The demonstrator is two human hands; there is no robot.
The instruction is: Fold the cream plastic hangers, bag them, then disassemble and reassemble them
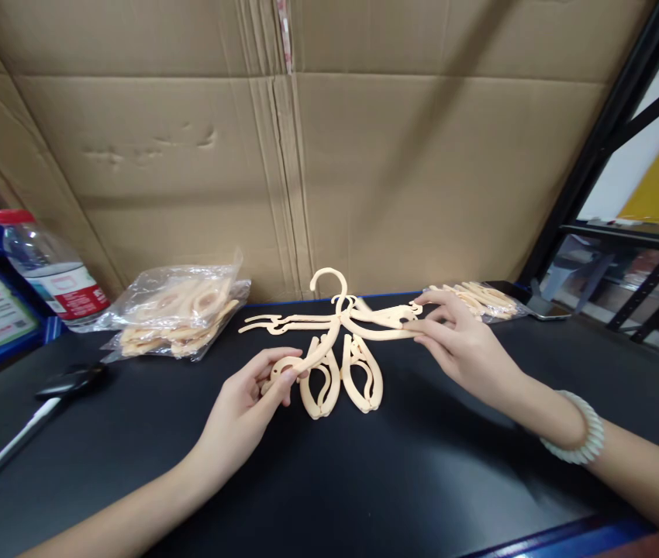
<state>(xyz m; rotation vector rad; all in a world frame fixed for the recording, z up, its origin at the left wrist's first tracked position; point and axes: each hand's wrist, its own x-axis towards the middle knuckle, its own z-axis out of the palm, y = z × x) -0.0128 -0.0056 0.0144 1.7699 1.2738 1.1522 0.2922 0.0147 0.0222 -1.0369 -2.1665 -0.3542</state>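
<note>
A cream plastic folding hanger [338, 333] lies spread on the black table [364, 480], its hook pointing toward the cardboard wall. My left hand [248, 407] pinches the round end of the hanger's left arm. My right hand [460, 341] grips the tip of the right arm between thumb and fingers; a pale bead bracelet [579, 430] sits on that wrist. Two looped clip parts [341, 384] of the hanger rest on the table between my hands.
A clear bag of the same cream hangers [175, 310] lies at the back left. More bagged hangers [484, 298] lie behind my right hand. A water bottle [50, 267] stands far left, a black tool with white cable [67, 384] nearby. Cardboard [329, 155] walls the back; a black shelf frame [626, 101] rises right.
</note>
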